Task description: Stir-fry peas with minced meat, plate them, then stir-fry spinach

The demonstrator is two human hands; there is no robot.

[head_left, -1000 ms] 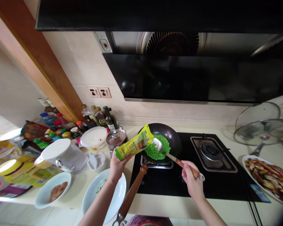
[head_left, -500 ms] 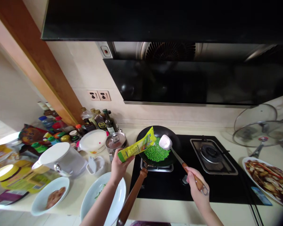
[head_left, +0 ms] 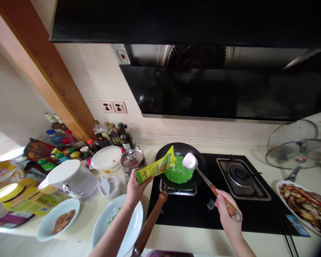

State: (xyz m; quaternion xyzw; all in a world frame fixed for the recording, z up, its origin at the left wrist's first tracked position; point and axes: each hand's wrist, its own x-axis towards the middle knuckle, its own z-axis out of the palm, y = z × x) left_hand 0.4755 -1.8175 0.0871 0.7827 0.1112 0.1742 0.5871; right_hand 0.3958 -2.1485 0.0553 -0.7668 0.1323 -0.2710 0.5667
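My left hand point(head_left: 137, 188) grips the bottom end of a yellow-green seasoning packet point(head_left: 157, 166). The packet's narrow top end tilts up over the left part of a dark wok point(head_left: 199, 155). Green peas point(head_left: 179, 173) lie in the wok, which sits on the left burner with its wooden handle point(head_left: 151, 221) toward me. My right hand point(head_left: 227, 208) is closed around the wooden handle of a spatula point(head_left: 190, 161). The spatula's metal blade hangs over the right side of the peas. Whether anything falls from the packet is too small to tell.
A white plate point(head_left: 98, 221) with green bits and a bowl point(head_left: 42, 228) of raw meat stand left. Bottles point(head_left: 123, 137) and a lidded pot point(head_left: 133, 159) line the back. On the right are a bare burner point(head_left: 239, 175), a plate of cooked food point(head_left: 279, 184) and a glass lid point(head_left: 283, 155).
The spatula and my right hand have shifted slightly to the right. My left hand still holds the packet over the wok, nearly unmoved. The whole view has shifted a little.
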